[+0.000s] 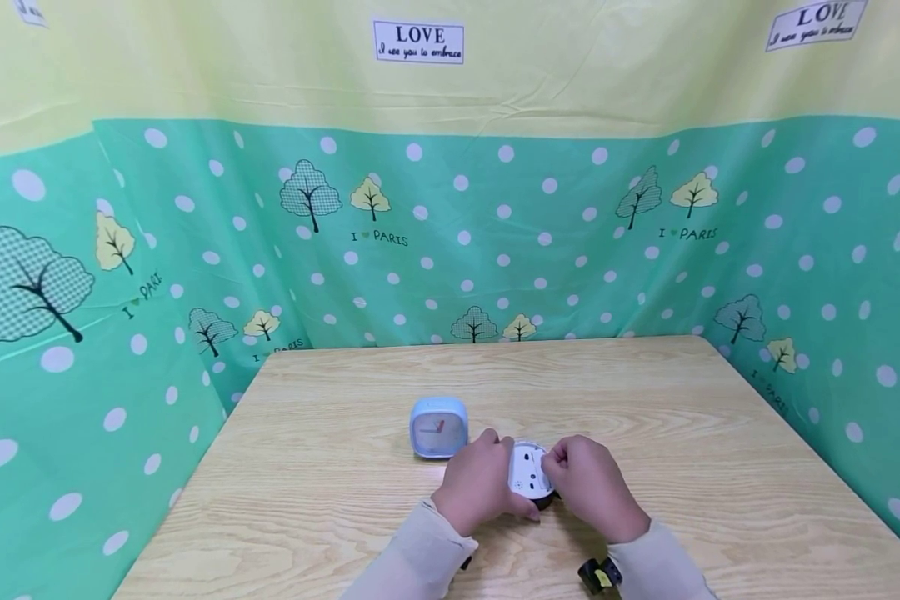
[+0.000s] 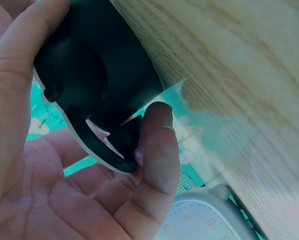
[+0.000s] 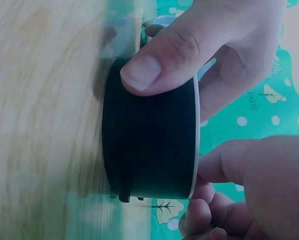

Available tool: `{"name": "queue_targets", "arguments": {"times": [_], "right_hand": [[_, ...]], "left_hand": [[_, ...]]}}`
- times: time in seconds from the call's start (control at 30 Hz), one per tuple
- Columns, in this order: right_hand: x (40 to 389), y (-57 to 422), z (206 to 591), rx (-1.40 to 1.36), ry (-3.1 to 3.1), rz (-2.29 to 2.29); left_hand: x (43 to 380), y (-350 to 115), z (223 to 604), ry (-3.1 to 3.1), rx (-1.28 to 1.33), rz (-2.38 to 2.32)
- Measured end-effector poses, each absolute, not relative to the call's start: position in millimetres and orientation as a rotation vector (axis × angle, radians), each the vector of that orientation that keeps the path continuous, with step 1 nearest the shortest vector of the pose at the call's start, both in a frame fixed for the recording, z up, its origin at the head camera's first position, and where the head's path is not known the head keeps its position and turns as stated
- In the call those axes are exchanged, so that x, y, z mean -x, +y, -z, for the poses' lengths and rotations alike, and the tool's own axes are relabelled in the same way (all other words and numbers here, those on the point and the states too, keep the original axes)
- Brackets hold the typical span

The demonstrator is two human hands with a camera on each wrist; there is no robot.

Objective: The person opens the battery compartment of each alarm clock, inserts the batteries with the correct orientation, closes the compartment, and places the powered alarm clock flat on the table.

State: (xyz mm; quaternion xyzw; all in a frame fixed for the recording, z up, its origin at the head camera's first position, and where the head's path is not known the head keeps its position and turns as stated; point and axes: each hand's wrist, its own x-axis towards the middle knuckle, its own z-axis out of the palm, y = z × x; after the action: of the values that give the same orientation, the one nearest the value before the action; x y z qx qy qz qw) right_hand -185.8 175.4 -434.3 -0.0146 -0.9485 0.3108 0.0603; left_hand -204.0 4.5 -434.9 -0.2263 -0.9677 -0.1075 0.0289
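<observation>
Round clock (image 1: 531,477), black case with white back panel toward us, stands on edge near front-middle of table (image 1: 330,500). We clasp it between both hands. Left hand (image 1: 480,483) wraps its left side: thumb (image 3: 184,50) laid over black rim, fingers (image 2: 152,165) curled under, fingertip against rim. Right hand (image 1: 592,487) at right side, fingers bent, tips pinching at white back; what exactly they pinch, we cannot tell. Blue square clock (image 1: 439,427) just behind, toward table middle, apart from hands.
</observation>
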Motion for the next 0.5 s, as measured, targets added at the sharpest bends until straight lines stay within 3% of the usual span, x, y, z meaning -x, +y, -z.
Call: {"name": "queue_targets", "arguments": {"times": [0.5], "right_hand": [[179.0,166.3,427.9,0.002,-2.854,-0.716]], "left_hand": [[203.2,5.4,432.7,-3.006,0.683,0.360]]}}
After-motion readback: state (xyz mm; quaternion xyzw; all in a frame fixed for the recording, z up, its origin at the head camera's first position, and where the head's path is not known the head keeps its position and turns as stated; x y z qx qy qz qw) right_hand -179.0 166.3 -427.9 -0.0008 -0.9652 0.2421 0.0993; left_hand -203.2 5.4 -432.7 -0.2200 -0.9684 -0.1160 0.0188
